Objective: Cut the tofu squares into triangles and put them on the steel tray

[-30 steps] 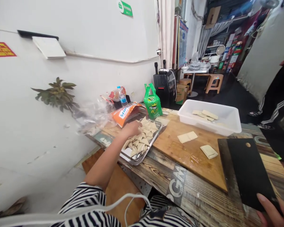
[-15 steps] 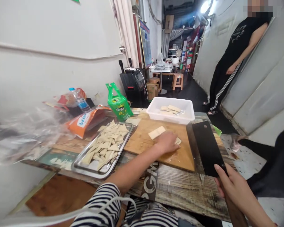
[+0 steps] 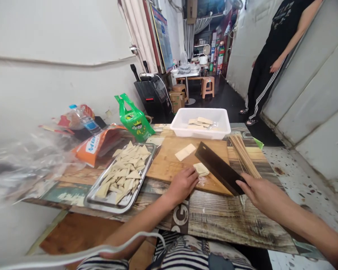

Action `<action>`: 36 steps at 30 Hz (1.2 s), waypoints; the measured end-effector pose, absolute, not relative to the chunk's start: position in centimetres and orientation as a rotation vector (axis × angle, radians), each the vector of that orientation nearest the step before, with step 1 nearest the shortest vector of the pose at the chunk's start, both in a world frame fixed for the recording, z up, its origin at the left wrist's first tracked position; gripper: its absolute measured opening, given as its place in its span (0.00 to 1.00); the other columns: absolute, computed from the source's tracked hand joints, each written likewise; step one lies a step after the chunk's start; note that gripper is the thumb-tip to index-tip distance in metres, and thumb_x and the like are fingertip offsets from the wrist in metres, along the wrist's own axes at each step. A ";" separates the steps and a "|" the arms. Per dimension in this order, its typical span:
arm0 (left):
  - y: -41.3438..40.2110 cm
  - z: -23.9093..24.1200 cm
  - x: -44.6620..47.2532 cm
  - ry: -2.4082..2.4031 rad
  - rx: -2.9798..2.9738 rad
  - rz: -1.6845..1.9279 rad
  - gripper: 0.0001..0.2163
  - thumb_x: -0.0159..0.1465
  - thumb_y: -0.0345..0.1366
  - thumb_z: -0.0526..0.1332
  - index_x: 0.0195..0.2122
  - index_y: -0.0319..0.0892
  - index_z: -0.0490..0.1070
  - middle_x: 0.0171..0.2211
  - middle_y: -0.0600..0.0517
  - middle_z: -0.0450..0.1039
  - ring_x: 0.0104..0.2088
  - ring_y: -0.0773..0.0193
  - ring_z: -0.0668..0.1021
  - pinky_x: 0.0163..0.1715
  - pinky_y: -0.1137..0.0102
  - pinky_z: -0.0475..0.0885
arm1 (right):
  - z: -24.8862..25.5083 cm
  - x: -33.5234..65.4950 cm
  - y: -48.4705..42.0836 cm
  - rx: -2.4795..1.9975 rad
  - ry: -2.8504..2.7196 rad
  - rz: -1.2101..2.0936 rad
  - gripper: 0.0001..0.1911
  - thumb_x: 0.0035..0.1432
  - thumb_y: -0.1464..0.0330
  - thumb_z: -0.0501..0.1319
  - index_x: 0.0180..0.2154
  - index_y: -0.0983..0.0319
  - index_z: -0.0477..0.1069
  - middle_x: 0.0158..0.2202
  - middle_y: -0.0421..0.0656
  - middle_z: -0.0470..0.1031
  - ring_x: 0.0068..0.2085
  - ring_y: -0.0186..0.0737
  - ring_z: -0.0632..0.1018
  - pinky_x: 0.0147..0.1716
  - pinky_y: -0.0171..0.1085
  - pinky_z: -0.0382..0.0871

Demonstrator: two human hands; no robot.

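My right hand (image 3: 256,189) grips the handle of a dark, broad-bladed cleaver (image 3: 219,168), its blade slanting over the right part of the wooden cutting board (image 3: 163,161). With fingers bent together, my left hand (image 3: 184,183) holds the left edge of a pale tofu slab (image 3: 202,170) near the board's front. The cleaver's edge is close to the slab's right side; I cannot tell if they touch. Another flat tofu slice (image 3: 185,152) lies farther back on the board. To the left, a metal tray (image 3: 121,210) carries a heap of cut tofu triangles (image 3: 126,170).
Behind the board stands a white plastic tub (image 3: 180,129) with several slices inside. Thin wooden skewers (image 3: 243,153) lie at the right. A green bag (image 3: 136,122), an orange packet (image 3: 94,146) and clear plastic wrap (image 3: 45,157) are at the left. A person (image 3: 278,48) stands by the right wall.
The cleaver has swung from the table's right side to over the board, uncovering the skewers. My left hand has drawn back to the near edge of the tofu slab.
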State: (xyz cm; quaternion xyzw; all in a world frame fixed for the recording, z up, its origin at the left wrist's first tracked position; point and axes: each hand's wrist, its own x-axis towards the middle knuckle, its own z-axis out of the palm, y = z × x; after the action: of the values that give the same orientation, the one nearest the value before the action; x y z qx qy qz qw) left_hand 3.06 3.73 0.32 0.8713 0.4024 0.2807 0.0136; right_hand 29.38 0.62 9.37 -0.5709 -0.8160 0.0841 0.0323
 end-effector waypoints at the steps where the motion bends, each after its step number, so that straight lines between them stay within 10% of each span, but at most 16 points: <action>1: 3.5 -0.3 3.1 1.264 2.735 0.920 0.10 0.66 0.33 0.53 0.45 0.40 0.70 0.46 0.44 0.72 0.48 0.59 0.74 0.48 0.62 0.72 | 9.5 29.2 0.9 -1.745 -2.564 0.212 0.15 0.66 0.62 0.43 0.35 0.61 0.64 0.21 0.43 0.73 0.22 0.41 0.75 0.20 0.33 0.53; 36: 3.1 -0.8 3.6 1.301 2.872 0.947 0.11 0.66 0.30 0.52 0.46 0.35 0.70 0.45 0.42 0.73 0.46 0.57 0.73 0.45 0.63 0.73 | 10.6 30.3 3.9 -1.569 -2.870 0.080 0.14 0.66 0.62 0.44 0.35 0.59 0.64 0.19 0.39 0.69 0.18 0.36 0.69 0.18 0.34 0.45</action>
State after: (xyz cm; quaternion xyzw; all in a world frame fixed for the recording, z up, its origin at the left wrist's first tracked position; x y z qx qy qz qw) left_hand 3.61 3.12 -0.81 0.8699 0.3941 0.2869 -0.0750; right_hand 30.29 3.88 10.60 -0.4787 -0.8752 0.0244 -0.0651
